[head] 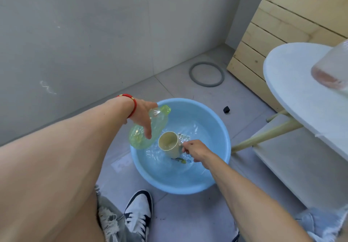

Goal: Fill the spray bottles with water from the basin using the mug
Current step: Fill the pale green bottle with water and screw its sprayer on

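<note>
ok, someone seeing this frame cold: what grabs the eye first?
The blue basin of water on the floor tiles, dead centre. Over its left rim the left hand holds a green bottle tilted; the right hand grips the handle of a cream mug tipped in the water. At right, a white round table carries a blurred clear container.

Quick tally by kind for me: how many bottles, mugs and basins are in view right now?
Bottles: 2, the green bottle held in the left hand, and a clear bottle on the white table
Mugs: 1, the cream mug held by the right hand
Basins: 1, the blue basin
Total: 4
</note>
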A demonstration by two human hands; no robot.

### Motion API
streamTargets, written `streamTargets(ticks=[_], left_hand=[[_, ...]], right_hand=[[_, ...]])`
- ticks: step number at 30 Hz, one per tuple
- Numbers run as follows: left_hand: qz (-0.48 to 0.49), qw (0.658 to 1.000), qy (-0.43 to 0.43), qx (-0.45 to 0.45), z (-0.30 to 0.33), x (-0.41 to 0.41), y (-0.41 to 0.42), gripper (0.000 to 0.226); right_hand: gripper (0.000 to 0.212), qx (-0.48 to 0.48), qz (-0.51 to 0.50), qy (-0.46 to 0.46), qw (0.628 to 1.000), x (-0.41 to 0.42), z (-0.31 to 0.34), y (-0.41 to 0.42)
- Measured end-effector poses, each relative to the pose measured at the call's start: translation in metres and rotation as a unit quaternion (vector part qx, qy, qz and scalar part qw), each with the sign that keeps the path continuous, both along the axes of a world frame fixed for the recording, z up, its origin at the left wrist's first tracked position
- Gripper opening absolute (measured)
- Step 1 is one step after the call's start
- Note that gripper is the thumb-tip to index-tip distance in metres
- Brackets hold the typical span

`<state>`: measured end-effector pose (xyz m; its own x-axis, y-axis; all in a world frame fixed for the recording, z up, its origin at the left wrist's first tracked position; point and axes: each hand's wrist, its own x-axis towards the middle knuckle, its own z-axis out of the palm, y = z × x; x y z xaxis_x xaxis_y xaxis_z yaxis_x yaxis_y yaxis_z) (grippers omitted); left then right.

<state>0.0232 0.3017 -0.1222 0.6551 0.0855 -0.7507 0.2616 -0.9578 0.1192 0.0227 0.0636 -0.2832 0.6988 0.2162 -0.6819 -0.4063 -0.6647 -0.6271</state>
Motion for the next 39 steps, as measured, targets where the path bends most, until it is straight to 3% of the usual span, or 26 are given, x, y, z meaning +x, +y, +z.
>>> streamTargets(ticks=[3,7,19,29,39], left_hand=[[0.021,1.0,-0.011,-0.014,0.006,-0.007,-0.001,0.125],[0.017,0.998,-0.053,0.0,0.019,-0.008,-0.006,0.118],[0.035,0.982,-0.15,-0.11,0.019,-0.001,-0.016,0.126],[0.039,0.977,-0.155,-0.143,0.015,0.005,-0.024,0.116],[0.046,0.977,-0.134,-0.162,0.008,0.012,-0.023,0.118]], right_hand=[[0.027,0.07,0.006,0.025,0.997,0.002,0.024,-0.011],[0.032,0.123,0.011,-0.013,0.992,0.014,0.07,-0.024],[0.043,0.074,0.075,-0.23,0.967,0.06,0.254,-0.063],[0.045,-0.004,0.025,-0.416,0.909,0.028,0.264,-0.044],[0.043,-0.06,0.062,-0.49,0.867,0.029,0.261,-0.038]])
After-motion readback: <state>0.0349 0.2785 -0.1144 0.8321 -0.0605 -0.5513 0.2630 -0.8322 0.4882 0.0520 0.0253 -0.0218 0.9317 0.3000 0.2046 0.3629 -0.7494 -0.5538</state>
